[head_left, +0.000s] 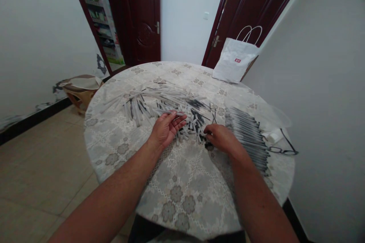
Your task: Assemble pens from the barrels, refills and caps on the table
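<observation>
My left hand (168, 127) is turned palm up near the table's middle, its thumb pressing a pale thin tube (178, 113) against the fingers. My right hand (219, 136) is closed in a pinch at the right end of the heap; whatever is in its fingertips is too small to name. Between and beyond both hands lie short pale and black pieces (196, 121). A loose pile of long whitish tubes (165, 94) spreads behind the left hand, with thin black sticks (196, 104) to its right. Right of my right forearm, dark sticks in clear sleeves (248, 136) lie side by side.
A patterned cloth covers the round table (119, 163). Black-framed glasses (282, 151) and a clear plastic bag (275, 115) lie at its right edge. A white paper bag (235, 60) stands at the back right. A stool (81, 89) is beyond the left edge.
</observation>
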Motion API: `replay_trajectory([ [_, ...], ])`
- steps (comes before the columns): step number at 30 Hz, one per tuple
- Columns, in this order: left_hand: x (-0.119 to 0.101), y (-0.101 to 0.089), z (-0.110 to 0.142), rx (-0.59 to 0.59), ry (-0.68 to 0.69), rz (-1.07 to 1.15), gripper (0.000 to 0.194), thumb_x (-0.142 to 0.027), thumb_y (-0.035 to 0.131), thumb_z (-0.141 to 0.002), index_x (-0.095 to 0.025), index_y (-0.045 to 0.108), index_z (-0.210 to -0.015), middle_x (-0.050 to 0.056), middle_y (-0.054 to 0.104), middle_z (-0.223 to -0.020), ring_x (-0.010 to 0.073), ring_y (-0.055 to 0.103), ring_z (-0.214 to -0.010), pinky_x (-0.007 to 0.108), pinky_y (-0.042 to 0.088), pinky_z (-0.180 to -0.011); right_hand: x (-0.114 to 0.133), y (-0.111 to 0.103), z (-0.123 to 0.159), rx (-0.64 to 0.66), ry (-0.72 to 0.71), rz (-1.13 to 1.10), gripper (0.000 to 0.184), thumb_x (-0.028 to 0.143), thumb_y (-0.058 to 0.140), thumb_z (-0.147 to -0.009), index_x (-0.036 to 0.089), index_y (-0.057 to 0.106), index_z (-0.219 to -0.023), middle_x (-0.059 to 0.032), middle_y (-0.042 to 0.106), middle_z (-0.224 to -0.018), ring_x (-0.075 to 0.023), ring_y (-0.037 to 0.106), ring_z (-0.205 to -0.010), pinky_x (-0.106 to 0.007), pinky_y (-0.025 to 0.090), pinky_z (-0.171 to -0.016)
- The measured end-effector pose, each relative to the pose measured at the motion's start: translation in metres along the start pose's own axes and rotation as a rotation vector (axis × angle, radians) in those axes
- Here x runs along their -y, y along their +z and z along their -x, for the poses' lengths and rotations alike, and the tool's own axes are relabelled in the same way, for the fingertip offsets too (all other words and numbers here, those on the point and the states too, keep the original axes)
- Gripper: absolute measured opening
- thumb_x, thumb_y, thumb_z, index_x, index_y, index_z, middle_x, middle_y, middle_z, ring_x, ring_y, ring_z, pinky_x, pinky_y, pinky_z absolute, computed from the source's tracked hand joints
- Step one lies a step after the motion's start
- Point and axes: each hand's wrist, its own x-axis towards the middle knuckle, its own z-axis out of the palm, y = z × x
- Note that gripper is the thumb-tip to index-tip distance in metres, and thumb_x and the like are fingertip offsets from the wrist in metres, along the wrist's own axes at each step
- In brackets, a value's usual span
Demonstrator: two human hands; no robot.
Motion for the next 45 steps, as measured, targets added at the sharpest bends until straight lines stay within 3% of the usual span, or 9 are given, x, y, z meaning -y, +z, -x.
replay_trajectory([
  [7,0.001,0.001,0.002,0.008,0.005,-0.034,0.021,-0.021,0.078,-0.084,-0.016,0.06,-0.094,0.008,0.076,-0.097,0.0231,0.076,-0.091,0.033,0.063,-0.076,0.016,0.005,0.0,0.05,-0.001,0.015,0.016,0.018,0.063,-0.083,0.022,0.077,-0.09,-0.0112,0.076,-0.095,-0.0247,0.07,-0.089,-0.029,0.041,-0.071],
  [12,0.003,0.0,0.001,0.006,-0.003,-0.064,0.025,-0.023,0.08,-0.082,-0.016,0.06,-0.095,0.007,0.076,-0.094,0.0229,0.077,-0.09,0.034,0.062,-0.078,0.024,0.008,0.0,0.069,0.051,0.07,0.016,0.02,0.06,-0.085,0.021,0.073,-0.095,-0.012,0.075,-0.099,-0.025,0.07,-0.092,-0.029,0.04,-0.071],
  [16,0.003,-0.001,0.001,0.013,-0.008,-0.07,0.027,-0.025,0.082,-0.081,-0.016,0.061,-0.094,0.008,0.076,-0.094,0.0232,0.077,-0.09,0.033,0.062,-0.077,0.026,0.009,-0.002,0.017,0.068,0.054,0.014,0.021,0.058,-0.088,0.019,0.07,-0.095,-0.0132,0.074,-0.098,-0.0244,0.068,-0.09,-0.029,0.04,-0.072],
  [19,0.003,0.0,0.002,0.03,-0.015,-0.078,0.026,-0.025,0.082,-0.081,-0.015,0.063,-0.095,0.008,0.076,-0.096,0.0231,0.077,-0.09,0.033,0.063,-0.075,0.028,0.005,-0.005,-0.17,0.071,-0.085,0.012,0.022,0.056,-0.09,0.019,0.068,-0.094,-0.0108,0.074,-0.091,-0.0226,0.067,-0.084,-0.029,0.041,-0.072],
  [22,0.002,0.002,0.004,0.063,-0.032,-0.106,0.026,-0.023,0.082,-0.079,-0.015,0.065,-0.097,0.01,0.077,-0.099,0.0234,0.077,-0.09,0.033,0.063,-0.075,0.034,0.005,-0.008,-0.421,0.052,-0.415,0.014,0.031,0.06,-0.092,0.021,0.068,-0.097,-0.0048,0.072,-0.085,-0.019,0.064,-0.075,-0.028,0.044,-0.071],
  [24,0.002,0.003,0.005,0.084,-0.042,-0.12,0.027,-0.022,0.083,-0.078,-0.014,0.066,-0.097,0.01,0.077,-0.099,0.0235,0.077,-0.089,0.034,0.063,-0.076,0.041,0.008,-0.009,-0.505,0.037,-0.655,0.019,0.037,0.063,-0.092,0.022,0.068,-0.1,-0.0024,0.072,-0.084,-0.0174,0.063,-0.071,-0.027,0.046,-0.068],
  [27,0.002,0.004,0.007,0.106,-0.045,-0.129,0.028,-0.022,0.084,-0.077,-0.014,0.067,-0.097,0.011,0.077,-0.099,0.0236,0.077,-0.088,0.034,0.063,-0.077,0.052,0.017,-0.011,-0.498,0.021,-0.894,0.022,0.039,0.066,-0.09,0.022,0.07,-0.103,-0.0013,0.071,-0.082,-0.0166,0.062,-0.068,-0.027,0.048,-0.064],
  [33,0.001,0.003,0.007,0.122,-0.03,-0.145,0.027,-0.023,0.085,-0.076,-0.015,0.069,-0.097,0.01,0.078,-0.099,0.0231,0.076,-0.09,0.034,0.063,-0.079,0.068,0.024,-0.013,-0.479,0.034,-1.127,0.022,0.039,0.07,-0.087,0.021,0.068,-0.1,-0.0003,0.069,-0.08,-0.015,0.062,-0.065,-0.027,0.051,-0.06],
  [45,0.003,0.003,0.007,0.146,0.0,-0.217,0.025,-0.025,0.083,-0.078,-0.015,0.071,-0.096,0.011,0.077,-0.104,0.0229,0.075,-0.092,0.035,0.062,-0.08,0.069,0.022,-0.011,-0.51,0.023,-1.116,0.02,0.037,0.07,-0.088,0.021,0.069,-0.099,-0.0014,0.072,-0.084,-0.0152,0.064,-0.07,-0.026,0.051,-0.064],
])
